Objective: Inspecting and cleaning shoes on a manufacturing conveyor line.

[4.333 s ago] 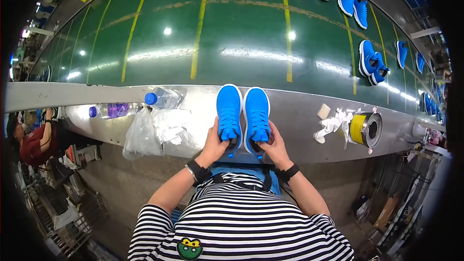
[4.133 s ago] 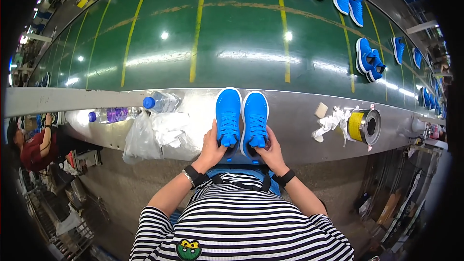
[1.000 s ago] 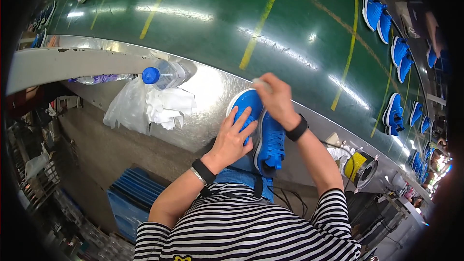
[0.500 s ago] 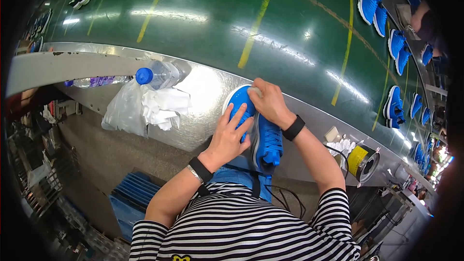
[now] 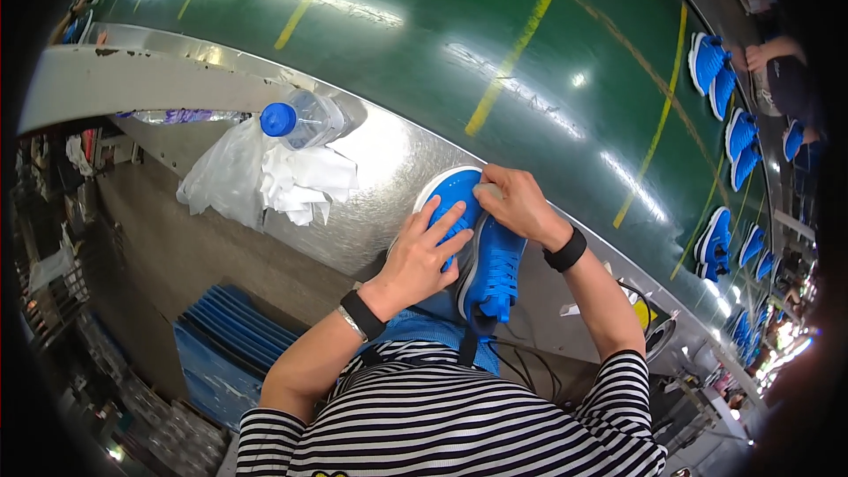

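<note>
A pair of blue sneakers with white soles lies side by side at the metal ledge in front of me. My left hand (image 5: 413, 256) holds the left sneaker (image 5: 454, 185), its fingers spread across the laces and its thumb toward the inner side. At the toe of that sneaker, my right hand (image 5: 528, 208) is closed in a pinch against the upper. Whatever sits between those fingertips is too small to name. The right sneaker (image 5: 497, 269) lies under my right wrist, laced, its heel toward me.
Beyond the metal ledge (image 5: 389, 159) runs a green conveyor belt (image 5: 406, 71) with yellow lines and blue sneakers (image 5: 707, 64) at its right. A blue-capped bottle (image 5: 305, 119), crumpled white paper (image 5: 309, 181) and a plastic bag (image 5: 221, 177) are at left. Blue crates (image 5: 230, 344) stand below.
The view has shifted, so the belt and ledge appear moved. My right hand stays pinched at the left sneaker's toe, and a pale bit seen at its fingertips is now less visible.
</note>
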A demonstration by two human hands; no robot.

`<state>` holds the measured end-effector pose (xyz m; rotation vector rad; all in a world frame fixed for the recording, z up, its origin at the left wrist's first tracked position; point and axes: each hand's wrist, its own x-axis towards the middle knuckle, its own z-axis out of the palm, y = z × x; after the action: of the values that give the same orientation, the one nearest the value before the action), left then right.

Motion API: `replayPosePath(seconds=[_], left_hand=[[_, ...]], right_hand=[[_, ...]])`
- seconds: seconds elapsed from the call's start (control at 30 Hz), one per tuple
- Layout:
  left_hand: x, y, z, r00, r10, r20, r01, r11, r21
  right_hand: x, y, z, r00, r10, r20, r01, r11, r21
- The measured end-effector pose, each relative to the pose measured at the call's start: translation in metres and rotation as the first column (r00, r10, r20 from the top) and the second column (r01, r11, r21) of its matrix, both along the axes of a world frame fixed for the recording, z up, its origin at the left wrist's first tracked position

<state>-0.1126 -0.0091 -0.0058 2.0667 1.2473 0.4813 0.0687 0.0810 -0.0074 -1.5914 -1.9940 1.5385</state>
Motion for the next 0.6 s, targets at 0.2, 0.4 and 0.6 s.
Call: replayPosePath(seconds=[0.2, 0.4, 0.6], left_hand=[[0.002, 0.002, 0.004, 0.999, 0.045, 0.006, -0.045, 0.999, -0.015], [0.002, 0.002, 0.002, 0.997, 0.067, 0.025, -0.067, 0.998, -0.010], [0.003, 0.002, 0.002, 0.996, 0.079, 0.028, -0.079, 0.997, -0.020]], right_hand=[[-0.008, 0.004, -0.012, 0.998, -0.040, -0.052, 0.048, 0.984, 0.171], [0.004, 0.003, -0.010, 0.997, 0.042, -0.072, -0.039, 0.999, 0.034], [-0.001, -0.004, -0.013, 0.991, -0.120, -0.064, 0.119, 0.993, -0.005]])
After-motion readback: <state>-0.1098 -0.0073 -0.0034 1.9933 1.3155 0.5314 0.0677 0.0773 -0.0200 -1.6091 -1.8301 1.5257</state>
